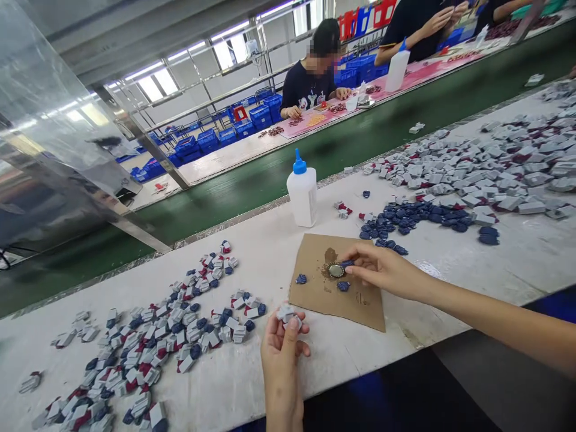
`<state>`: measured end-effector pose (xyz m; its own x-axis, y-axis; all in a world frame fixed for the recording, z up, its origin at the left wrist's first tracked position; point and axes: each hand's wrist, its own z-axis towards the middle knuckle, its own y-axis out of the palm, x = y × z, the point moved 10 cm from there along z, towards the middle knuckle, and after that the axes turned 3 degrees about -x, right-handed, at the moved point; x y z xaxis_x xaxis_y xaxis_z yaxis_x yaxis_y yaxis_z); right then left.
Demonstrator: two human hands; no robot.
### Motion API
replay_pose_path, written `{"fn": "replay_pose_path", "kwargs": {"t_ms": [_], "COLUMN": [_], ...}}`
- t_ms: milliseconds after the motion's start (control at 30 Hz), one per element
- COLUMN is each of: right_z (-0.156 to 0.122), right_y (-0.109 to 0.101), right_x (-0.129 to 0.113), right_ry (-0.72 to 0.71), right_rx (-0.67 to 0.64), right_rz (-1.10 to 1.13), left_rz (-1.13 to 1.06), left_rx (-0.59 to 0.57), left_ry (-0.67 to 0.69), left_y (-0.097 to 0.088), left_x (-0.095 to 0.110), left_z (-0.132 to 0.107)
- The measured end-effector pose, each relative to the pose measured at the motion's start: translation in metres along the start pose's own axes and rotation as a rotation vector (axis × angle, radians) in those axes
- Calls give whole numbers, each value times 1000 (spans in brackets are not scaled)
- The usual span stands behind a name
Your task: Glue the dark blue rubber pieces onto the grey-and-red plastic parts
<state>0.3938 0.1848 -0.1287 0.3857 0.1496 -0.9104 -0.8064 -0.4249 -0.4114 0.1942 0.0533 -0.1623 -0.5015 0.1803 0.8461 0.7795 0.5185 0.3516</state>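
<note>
My left hand (pixel 282 354) pinches a small light-grey moulded piece (pixel 286 312) between thumb and fingers, just off the cardboard's near left corner. My right hand (pixel 382 269) reaches over the cardboard sheet (pixel 310 297). Its closed fingertips grip a small dark-blue moulded piece (pixel 347 263), partly hidden by the fingers, at the rim of a bottle cap (pixel 336 271) that looks filled with clear liquid. Two more dark-blue pieces, one left of the cap (pixel 301 279) and one below it (pixel 343 287), lie on the cardboard. Brown stains surround the cap.
A white squeeze bottle (pixel 302 195) with a blue nozzle stands behind the cardboard. Joined grey, blue and red pieces (pixel 148 348) spread over the left. Loose blue pieces (pixel 418 215) and a large grey heap (pixel 504 162) lie right. Across the green belt (pixel 243 191), other people sit working.
</note>
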Motion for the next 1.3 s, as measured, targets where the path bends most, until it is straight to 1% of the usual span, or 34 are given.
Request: {"fn": "replay_pose_path", "kwargs": {"t_ms": [33,100,167,233,300,333,467,533,700,833,933,1033,1067,1133,1200,1300], "right_z": [1,3,5,7,9,10,6,3,3,3,-1,-9,-13,-21,-31,-43], "right_y": [0,0,-2,-2,-2,-2,1,6,21,28,25,10,8,9,17,25], "right_x": [-2,-11,-19,-20,-21,-23,-40,-44,-39,-29,-36,-57,-64,-80,-98,-122], "right_ry": [-11,-73,-128,-133,-141,-172,-437,-519,-563,-540,-535,-477,-443,-407,-457,-612], "right_rx": [-7,-18,-3,5,13,19,69,64,-32,-55,-21,73,82,57,-3,-37], "right_rz": [-3,-18,-19,-24,-73,-123,-367,-465,-606,-666,-591,-378,-307,-196,-142,-154], "left_rz": [-39,-99,-130,-136,-126,-115,-58,-33,21,61,72,68,65,58,53,71], "left_rx": [20,55,80,111,131,128,87,97,112,50,12,10,2,-27,-62,-90], "left_ry": [-18,-17,12,39,49,56,105,120,133,111,98,82,80,77,76,92], "left_y": [1,3,4,2,0,1,5,5,6,14,19,22,23,28,32,35], "left_x": [-6,-11,-9,-5,-3,-2,-1,-1,-2,-6,-8,-9,-9,-8,-7,-4], "left_z": [0,-1,-3,-5,-8,-8,-9,-8,-7,-6,-6,-7,-8,-10,-12,-16]}}
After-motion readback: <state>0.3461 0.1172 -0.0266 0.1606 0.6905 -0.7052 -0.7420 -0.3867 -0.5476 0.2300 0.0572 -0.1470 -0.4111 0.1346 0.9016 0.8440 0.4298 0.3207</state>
